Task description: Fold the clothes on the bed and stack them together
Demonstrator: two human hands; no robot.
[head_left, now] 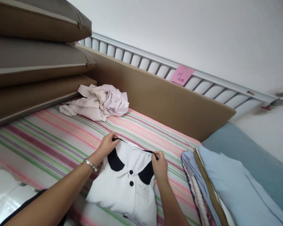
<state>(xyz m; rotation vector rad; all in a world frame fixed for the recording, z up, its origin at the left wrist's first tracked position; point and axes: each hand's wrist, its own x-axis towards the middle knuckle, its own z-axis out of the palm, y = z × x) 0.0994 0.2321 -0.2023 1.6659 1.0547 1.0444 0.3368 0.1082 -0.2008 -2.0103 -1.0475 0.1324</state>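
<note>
A white shirt (118, 191) with a black collar and black buttons lies folded on the striped cloth (68, 135) in front of me. My left hand (108, 144) pinches the collar's upper left corner between thumb and fingers; a silver bracelet circles that wrist. At the collar's other corner, my right hand (159, 164) grips the black edge in the same way. Between the two hands the collar edge is stretched nearly straight. The shirt's lower edge rests toward me, with a small breast pocket showing on its right side.
A crumpled pale pink garment (101, 102) lies behind the shirt. Folded clothes (231, 185) are stacked at the right. Large brown cushions (33, 59) pile up at the left. A brown board (155, 91) leans against a white radiator (146, 64) bearing a pink note (182, 74).
</note>
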